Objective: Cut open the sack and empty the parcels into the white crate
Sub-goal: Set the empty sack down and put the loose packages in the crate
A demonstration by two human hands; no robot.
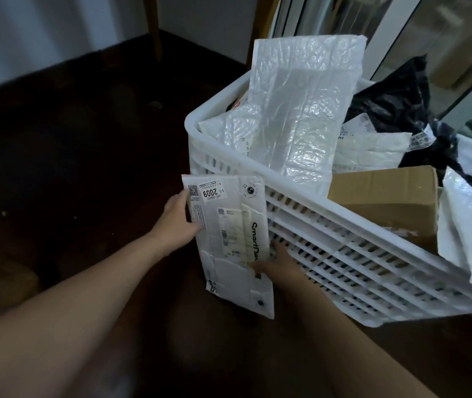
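Observation:
A flat white parcel [229, 239] with shipping labels and the number 2009 stands upright against the outside of the white crate [344, 254]. My left hand [179, 219] grips its left edge, thumb on the front. My right hand [278, 262] holds its lower right edge, fingers behind it. The slatted crate holds several parcels: a tall white bubble mailer [301, 110], a brown cardboard box [387, 202], a black plastic bag [401, 101] and other white mailers. No sack or cutting tool is in view.
The floor [71, 139] is dark brown wood. A wooden furniture leg [154, 24] stands at the back by the white wall. Glass door frames [387, 30] rise behind the crate. A white mailer [470, 234] hangs over the crate's right rim.

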